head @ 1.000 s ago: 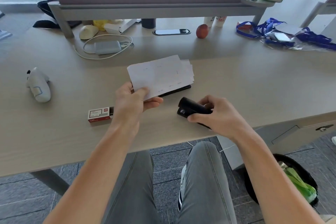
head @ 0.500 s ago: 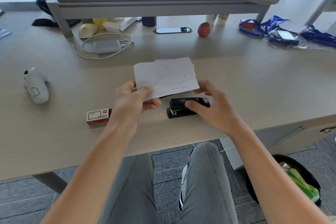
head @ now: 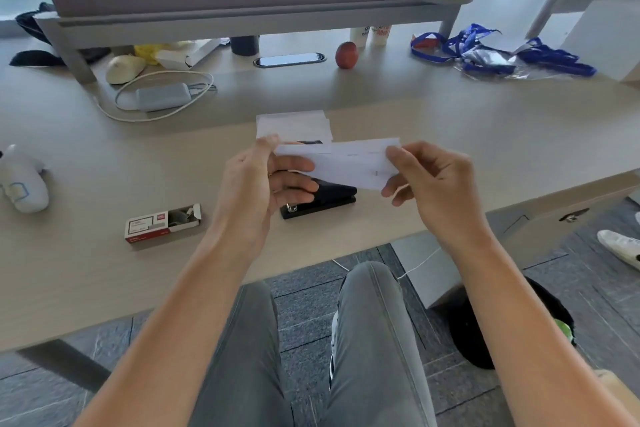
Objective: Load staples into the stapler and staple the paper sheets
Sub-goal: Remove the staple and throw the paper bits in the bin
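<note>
A small stack of white paper sheets is held above the desk between both hands. My left hand pinches its left end and my right hand grips its right end. The black stapler lies closed on the desk just below the sheets, partly hidden by my left fingers and the paper. An open red and white staple box rests to the left of the stapler. More white sheets lie on the desk behind, over a dark flat object.
The beige desk carries a white toy at far left, a charger with cable, a red apple and blue lanyards at the back. A raised shelf spans the back. A black bin stands under the desk's right side.
My right hand set the stapler down on the desk and came up to take the right end of the sheets. The sheets turned to lie flatter between both hands.
</note>
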### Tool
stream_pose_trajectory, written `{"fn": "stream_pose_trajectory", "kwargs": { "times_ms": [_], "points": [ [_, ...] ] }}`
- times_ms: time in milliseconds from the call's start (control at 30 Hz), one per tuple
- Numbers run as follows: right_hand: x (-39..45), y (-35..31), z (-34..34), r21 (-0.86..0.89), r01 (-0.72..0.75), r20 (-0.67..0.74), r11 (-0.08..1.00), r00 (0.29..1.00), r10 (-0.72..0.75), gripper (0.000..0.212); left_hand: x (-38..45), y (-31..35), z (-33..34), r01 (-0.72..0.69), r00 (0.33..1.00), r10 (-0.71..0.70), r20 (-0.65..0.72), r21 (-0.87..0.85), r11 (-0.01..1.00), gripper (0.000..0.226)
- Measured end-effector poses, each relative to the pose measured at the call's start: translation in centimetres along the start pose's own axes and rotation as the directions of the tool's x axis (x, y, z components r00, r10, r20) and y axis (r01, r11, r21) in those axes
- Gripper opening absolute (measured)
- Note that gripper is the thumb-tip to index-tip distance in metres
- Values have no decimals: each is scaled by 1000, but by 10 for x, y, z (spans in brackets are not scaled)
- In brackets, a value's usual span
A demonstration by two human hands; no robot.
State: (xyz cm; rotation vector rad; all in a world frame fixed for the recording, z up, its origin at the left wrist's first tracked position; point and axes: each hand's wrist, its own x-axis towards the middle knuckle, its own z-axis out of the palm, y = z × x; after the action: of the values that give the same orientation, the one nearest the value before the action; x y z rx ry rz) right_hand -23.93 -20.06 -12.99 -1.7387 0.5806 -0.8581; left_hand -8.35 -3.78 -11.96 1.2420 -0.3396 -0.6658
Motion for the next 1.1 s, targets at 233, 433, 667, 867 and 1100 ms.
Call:
{"fn": "stream_pose_trajectory", "kwargs": {
  "times_ms": [233,433,667,867,1100],
  "points": [
    [-14,-4,-14,100,-215,-58,972,974,221,21,-7,-15,18,-16,1000,15,22,70,997,21],
    [-20,-8,-24,99,-214,-136,972,965,226,19,-8,-15,27,7,998,-10,65,44,999,17],
    [-33,-19,-45,73,-172,-239,982,953,185,19,-7,-12,48,11,985,-18,171,44,999,17],
    [-59,-15,-79,51,-172,-364,984,914,179,20,-13,-28,82,19,963,-35,266,62,998,18],
    [-97,0,-128,62,-223,-510,973,831,223,36,-25,-68,135,107,921,-146,360,126,986,28]
  ]
}}
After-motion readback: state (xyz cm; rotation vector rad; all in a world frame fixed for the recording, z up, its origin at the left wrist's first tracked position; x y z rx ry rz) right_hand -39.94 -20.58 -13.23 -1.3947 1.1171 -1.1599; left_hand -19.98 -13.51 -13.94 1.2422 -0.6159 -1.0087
